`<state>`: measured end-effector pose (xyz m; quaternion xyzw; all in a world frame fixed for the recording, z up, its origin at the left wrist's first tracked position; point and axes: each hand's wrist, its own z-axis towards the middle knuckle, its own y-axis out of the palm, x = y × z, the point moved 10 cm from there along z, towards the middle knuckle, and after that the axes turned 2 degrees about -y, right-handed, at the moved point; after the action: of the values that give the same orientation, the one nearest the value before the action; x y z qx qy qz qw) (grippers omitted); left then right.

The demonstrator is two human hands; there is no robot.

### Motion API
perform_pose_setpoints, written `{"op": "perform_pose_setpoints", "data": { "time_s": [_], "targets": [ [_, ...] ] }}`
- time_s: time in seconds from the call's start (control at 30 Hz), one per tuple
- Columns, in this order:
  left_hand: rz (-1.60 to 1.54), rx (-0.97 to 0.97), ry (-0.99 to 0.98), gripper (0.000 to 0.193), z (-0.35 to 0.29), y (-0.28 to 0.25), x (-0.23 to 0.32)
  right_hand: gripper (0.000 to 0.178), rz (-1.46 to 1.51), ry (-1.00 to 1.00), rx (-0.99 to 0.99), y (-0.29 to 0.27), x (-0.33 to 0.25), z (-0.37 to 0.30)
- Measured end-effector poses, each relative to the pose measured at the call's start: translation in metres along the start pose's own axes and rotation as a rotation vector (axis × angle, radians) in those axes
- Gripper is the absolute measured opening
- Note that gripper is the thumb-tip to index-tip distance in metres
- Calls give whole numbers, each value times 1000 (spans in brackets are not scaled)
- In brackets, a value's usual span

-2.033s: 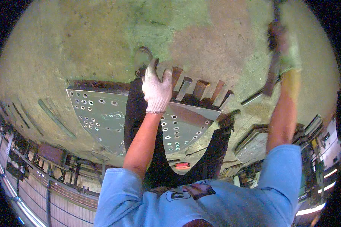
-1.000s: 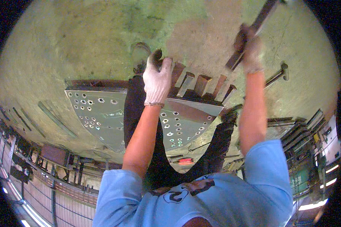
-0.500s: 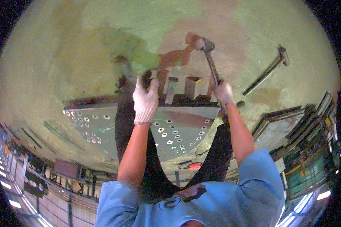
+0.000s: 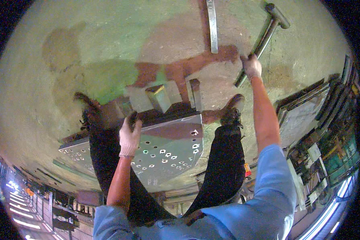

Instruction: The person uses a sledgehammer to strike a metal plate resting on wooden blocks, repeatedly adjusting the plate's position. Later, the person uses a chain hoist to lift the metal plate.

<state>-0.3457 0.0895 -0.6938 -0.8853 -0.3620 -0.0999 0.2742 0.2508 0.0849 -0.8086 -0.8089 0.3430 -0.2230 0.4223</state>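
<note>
My left hand (image 4: 130,138), in a white knit glove, is closed around a short dark piece (image 4: 133,117) whose kind I cannot make out. It hovers over the near side of a grey metal plate (image 4: 172,136) pierced with several holes. Off to the right, my gloved right hand (image 4: 252,67) is closed on the handle of a hammer (image 4: 265,40) that lies slanted on the floor, its cylindrical head at the far end. A flat silver bar (image 4: 213,30) lies beyond the plate, its far end cut off by the picture's edge.
Upright metal blocks (image 4: 158,98) stand along the plate's far edge. My legs straddle the plate, with a shoe (image 4: 233,106) on the right. Stacked framed panels (image 4: 304,106) lie at the right, and long strips (image 4: 70,170) on the floor at left.
My right hand has let go of the hammer it held raised and has moved right and away to the other hammer. The view has shifted; my left hand still holds the dark piece.
</note>
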Motion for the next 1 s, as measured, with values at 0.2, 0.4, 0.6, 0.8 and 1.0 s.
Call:
{"op": "perform_pose_setpoints", "data": {
  "time_s": [0.2, 0.4, 0.6, 0.8, 1.0],
  "targets": [
    [45, -195, -117, 48, -17, 79, 18, 61, 171, 361, 152, 60, 111, 13],
    [76, -203, -51, 47, -18, 128, 74, 44, 393, 133, -19, 47, 73, 4],
    [-126, -383, -42, 64, -42, 151, 139, 38, 930, 251, -198, -26, -22, -110],
    [-230, -912, 104, 70, -137, 140, 255, 30, 533, 213, -479, -24, -21, -234],
    [131, -644, -1, 71, -127, 144, 165, 25, 1077, 373, -792, 7, -90, -320]
  ]
}}
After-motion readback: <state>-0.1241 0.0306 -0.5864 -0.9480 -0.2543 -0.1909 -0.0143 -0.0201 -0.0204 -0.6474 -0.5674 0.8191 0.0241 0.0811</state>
